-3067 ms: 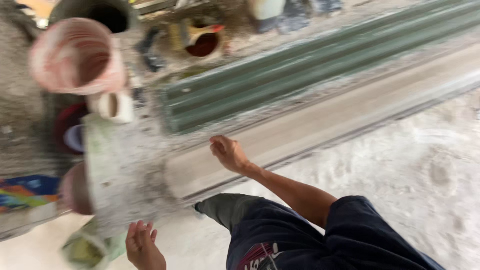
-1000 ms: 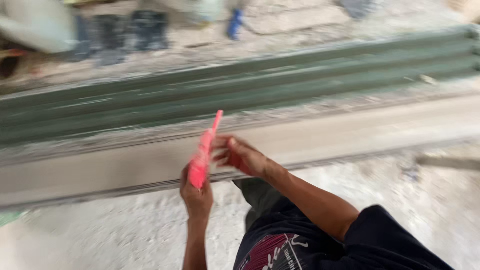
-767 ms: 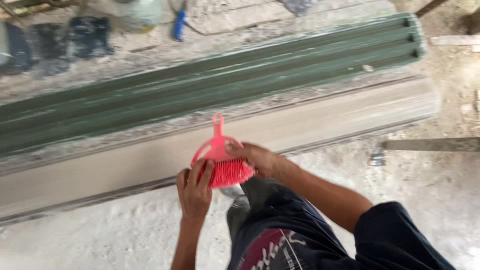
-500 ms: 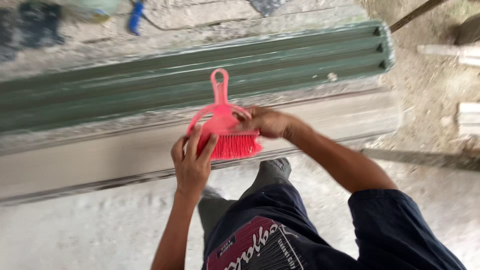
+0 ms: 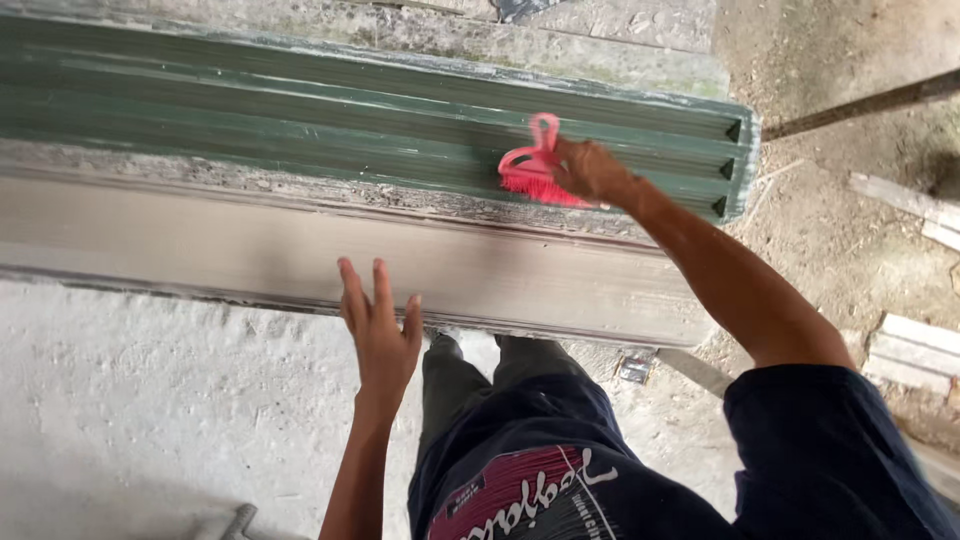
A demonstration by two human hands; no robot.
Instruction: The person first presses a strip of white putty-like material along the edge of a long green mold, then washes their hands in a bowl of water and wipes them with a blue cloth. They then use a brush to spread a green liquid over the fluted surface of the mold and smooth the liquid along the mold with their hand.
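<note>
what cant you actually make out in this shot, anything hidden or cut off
- Head view: the right hand covers part of the pink brush, so the grip itself is hidden.
- The green ribbed moulding and the grey slab run off the left edge; their full length is unseen.
- The left hand hovers by the slab; contact is unclear.
- A small metal piece on the floor is too small to identify.

This looks like a rough casting yard or building-materials workshop rather than a home. A long green ribbed mould [image 5: 380,120], crusted with pale cement, runs from nine o'clock toward two o'clock, with a grey cast slab [image 5: 330,265] lying just beside it. The dusty white ground [image 5: 150,400] at seven o'clock is caked with dried slurry, and offcut timber pieces [image 5: 910,350] lie on bare dirt at three o'clock.
</note>
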